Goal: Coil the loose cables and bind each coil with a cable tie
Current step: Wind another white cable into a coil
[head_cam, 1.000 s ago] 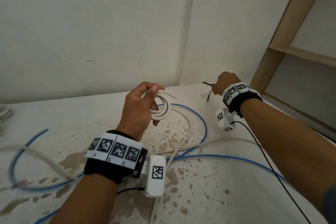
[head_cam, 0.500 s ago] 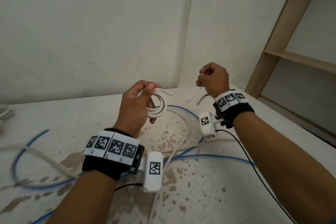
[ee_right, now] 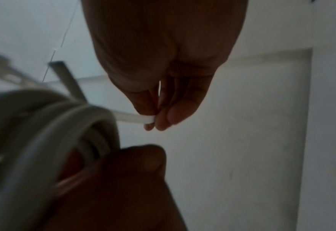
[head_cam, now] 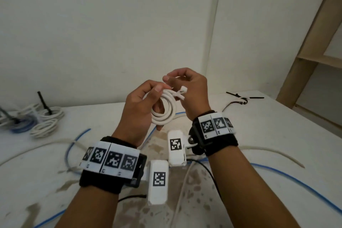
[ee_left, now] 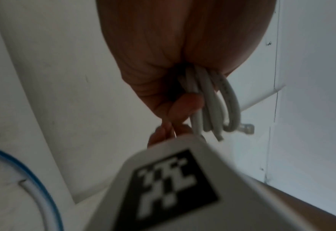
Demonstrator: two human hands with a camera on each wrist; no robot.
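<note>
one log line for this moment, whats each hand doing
left hand holds white cable coil | right hand pinches white cable tie at coil | tie not closed

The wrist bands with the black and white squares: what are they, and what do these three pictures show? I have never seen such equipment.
No machine is here: a person works with two bare hands. The bands carry printed markers, and a small white camera box hangs at each wrist. The wide picture comes from a camera worn on the head; the two dim, blurred ones look along each hand from the wrists.

The left hand holds a small white cable coil. The right hand pinches a white cable tie at the top of the coil; in the right wrist view its fingers grip the strap's end.

On the stained white table lie loose blue cable and loose white cable, finished coils at far left, and dark ties at far right.
</note>
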